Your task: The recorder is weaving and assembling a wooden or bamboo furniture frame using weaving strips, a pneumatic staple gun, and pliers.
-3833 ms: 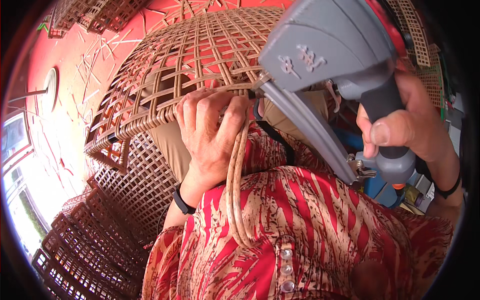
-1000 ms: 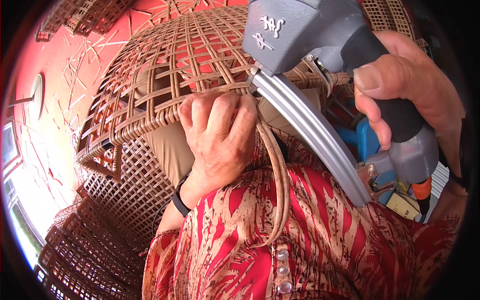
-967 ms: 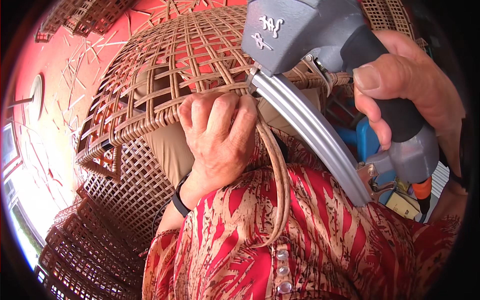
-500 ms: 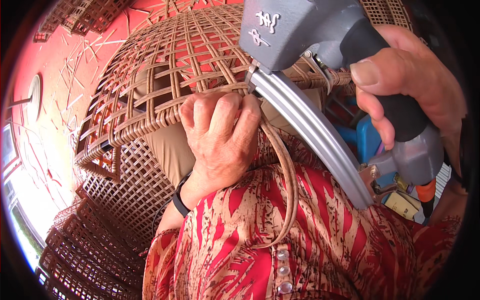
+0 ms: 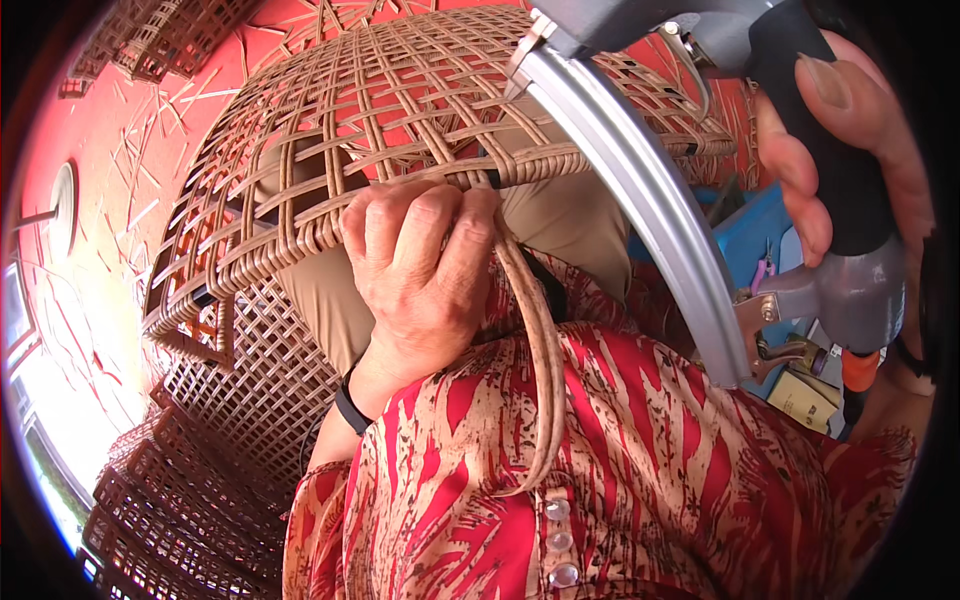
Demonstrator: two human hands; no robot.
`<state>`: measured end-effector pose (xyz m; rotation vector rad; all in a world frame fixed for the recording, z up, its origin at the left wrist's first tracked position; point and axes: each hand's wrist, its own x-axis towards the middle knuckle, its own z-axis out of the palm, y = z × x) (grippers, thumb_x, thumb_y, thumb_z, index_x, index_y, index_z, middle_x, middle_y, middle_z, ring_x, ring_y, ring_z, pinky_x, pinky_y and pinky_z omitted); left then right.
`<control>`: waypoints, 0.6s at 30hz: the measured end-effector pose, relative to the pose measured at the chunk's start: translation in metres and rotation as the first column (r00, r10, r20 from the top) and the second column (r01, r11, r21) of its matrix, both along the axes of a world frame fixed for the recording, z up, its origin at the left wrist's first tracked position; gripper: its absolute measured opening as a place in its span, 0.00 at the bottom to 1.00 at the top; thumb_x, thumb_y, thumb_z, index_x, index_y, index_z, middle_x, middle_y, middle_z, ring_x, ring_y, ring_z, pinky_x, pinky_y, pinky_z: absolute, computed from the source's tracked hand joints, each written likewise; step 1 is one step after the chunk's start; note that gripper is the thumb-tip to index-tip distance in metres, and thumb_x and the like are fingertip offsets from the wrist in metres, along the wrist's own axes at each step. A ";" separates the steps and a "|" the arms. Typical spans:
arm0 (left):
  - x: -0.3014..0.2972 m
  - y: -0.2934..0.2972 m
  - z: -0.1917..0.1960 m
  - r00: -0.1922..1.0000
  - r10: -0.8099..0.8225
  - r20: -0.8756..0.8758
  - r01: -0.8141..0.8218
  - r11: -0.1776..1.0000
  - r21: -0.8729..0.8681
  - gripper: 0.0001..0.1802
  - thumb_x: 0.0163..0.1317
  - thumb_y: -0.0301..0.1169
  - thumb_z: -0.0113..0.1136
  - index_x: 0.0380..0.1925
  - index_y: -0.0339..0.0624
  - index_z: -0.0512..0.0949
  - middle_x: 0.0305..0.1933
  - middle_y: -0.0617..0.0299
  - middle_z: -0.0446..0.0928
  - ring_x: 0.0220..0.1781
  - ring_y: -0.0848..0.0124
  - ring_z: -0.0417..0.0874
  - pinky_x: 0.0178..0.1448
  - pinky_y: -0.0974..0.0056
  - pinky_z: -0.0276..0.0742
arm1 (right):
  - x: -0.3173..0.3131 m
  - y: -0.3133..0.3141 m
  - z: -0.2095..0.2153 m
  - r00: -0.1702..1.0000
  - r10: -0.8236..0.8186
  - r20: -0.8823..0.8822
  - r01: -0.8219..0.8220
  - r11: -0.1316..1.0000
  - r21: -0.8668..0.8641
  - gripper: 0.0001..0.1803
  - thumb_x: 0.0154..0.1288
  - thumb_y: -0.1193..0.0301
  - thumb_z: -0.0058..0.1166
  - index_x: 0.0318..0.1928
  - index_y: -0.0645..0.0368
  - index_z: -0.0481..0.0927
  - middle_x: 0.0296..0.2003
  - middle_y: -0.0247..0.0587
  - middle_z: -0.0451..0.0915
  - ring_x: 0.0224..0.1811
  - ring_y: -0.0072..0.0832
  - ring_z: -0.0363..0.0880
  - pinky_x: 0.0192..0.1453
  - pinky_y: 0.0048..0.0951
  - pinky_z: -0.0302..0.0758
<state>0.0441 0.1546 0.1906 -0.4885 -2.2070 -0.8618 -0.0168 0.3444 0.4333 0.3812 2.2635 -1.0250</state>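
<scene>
Under the fingers of the left hand (image 5: 425, 255) lies the woven wicker panel (image 5: 437, 148), spread ahead of that hand over the tan trousers (image 5: 328, 308); the hand is clamped on its wrapped rim (image 5: 545, 162), knuckles up. Loose wicker strands (image 5: 542, 360) hang from beneath the same fist and curve down over the patterned shirt (image 5: 610, 450). The change is to the right of that fist: half a second ago the nose of the pneumatic nail gun (image 5: 845, 175) sat at the rim just beside the knuckles, and now it is raised clear, up and to the right of them. This uncovers a black band (image 5: 493, 179) on the rim, right next to the left fist. For the work, that suggests a break between fastenings, with the left hand still steadying the joint; whether a fastener is in cannot be told. The right hand (image 5: 875, 120) is wrapped around the gun's grip, well apart from the left, and the silver magazine (image 5: 655, 185) slants down between the two. Below and left of the right hand is a blue container (image 5: 745, 235); left of the left wrist, dark woven pieces (image 5: 190, 490) are stacked.
</scene>
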 end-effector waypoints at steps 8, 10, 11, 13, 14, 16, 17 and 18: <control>-0.004 -0.002 -0.002 1.000 0.001 -0.019 -0.001 1.000 0.016 0.16 0.46 0.28 0.68 0.39 0.45 0.84 0.37 0.64 0.76 0.43 0.66 0.80 0.54 0.57 0.71 | 0.010 0.002 -0.002 0.997 -0.059 -0.059 0.058 0.998 -0.009 0.29 0.67 0.51 0.61 0.54 0.64 0.73 0.25 0.33 0.75 0.18 0.18 0.73 0.24 0.19 0.75; -0.005 -0.002 -0.003 1.000 -0.008 -0.022 0.009 1.000 0.026 0.16 0.46 0.28 0.67 0.39 0.45 0.84 0.37 0.64 0.76 0.43 0.66 0.80 0.53 0.57 0.71 | 0.010 0.001 -0.002 0.997 -0.058 -0.051 0.058 0.998 0.005 0.31 0.66 0.51 0.62 0.55 0.65 0.72 0.25 0.34 0.76 0.17 0.19 0.74 0.24 0.20 0.75; -0.006 -0.001 -0.003 1.000 -0.012 -0.022 0.013 0.999 0.032 0.16 0.46 0.28 0.67 0.39 0.45 0.84 0.37 0.64 0.76 0.43 0.66 0.80 0.53 0.57 0.71 | 0.010 -0.002 -0.002 0.997 -0.060 -0.049 0.061 0.998 0.018 0.32 0.65 0.51 0.63 0.55 0.65 0.72 0.25 0.35 0.76 0.17 0.19 0.74 0.24 0.20 0.75; -0.006 -0.001 -0.004 0.999 -0.018 -0.026 0.019 0.999 0.036 0.16 0.45 0.28 0.67 0.39 0.44 0.84 0.37 0.64 0.76 0.43 0.66 0.80 0.53 0.57 0.71 | 0.011 -0.008 -0.003 0.995 -0.090 -0.042 0.092 0.994 0.051 0.33 0.63 0.52 0.64 0.56 0.66 0.71 0.26 0.37 0.77 0.17 0.20 0.74 0.24 0.21 0.75; -0.007 -0.001 -0.004 0.999 -0.019 -0.028 0.020 0.999 0.033 0.17 0.45 0.28 0.67 0.39 0.44 0.84 0.37 0.64 0.77 0.43 0.66 0.81 0.53 0.58 0.71 | 0.011 -0.012 -0.004 0.993 -0.110 -0.038 0.112 0.992 0.059 0.34 0.62 0.52 0.65 0.56 0.67 0.71 0.26 0.37 0.77 0.17 0.21 0.75 0.24 0.21 0.75; -0.006 -0.001 -0.003 0.999 -0.021 -0.031 0.022 0.999 0.032 0.17 0.45 0.28 0.66 0.39 0.44 0.84 0.38 0.64 0.77 0.44 0.66 0.81 0.53 0.57 0.72 | 0.008 -0.018 -0.007 0.990 -0.142 -0.014 0.142 0.989 0.041 0.35 0.61 0.52 0.66 0.56 0.67 0.71 0.26 0.38 0.77 0.17 0.22 0.75 0.23 0.22 0.75; -0.005 -0.001 -0.002 0.999 -0.023 -0.028 0.024 0.999 0.036 0.17 0.45 0.28 0.66 0.39 0.43 0.84 0.38 0.64 0.77 0.44 0.65 0.81 0.52 0.57 0.72 | 0.006 -0.020 -0.008 0.989 -0.145 0.006 0.145 0.989 0.031 0.35 0.60 0.53 0.67 0.56 0.68 0.71 0.26 0.39 0.77 0.17 0.22 0.75 0.23 0.22 0.75; -0.005 -0.001 -0.002 1.000 -0.026 -0.016 0.027 0.999 0.039 0.17 0.45 0.28 0.66 0.39 0.43 0.84 0.38 0.63 0.77 0.44 0.65 0.81 0.52 0.57 0.72 | 0.002 -0.021 -0.009 0.992 -0.121 0.036 0.120 0.993 0.020 0.35 0.60 0.53 0.67 0.56 0.68 0.71 0.25 0.39 0.77 0.16 0.22 0.75 0.22 0.22 0.75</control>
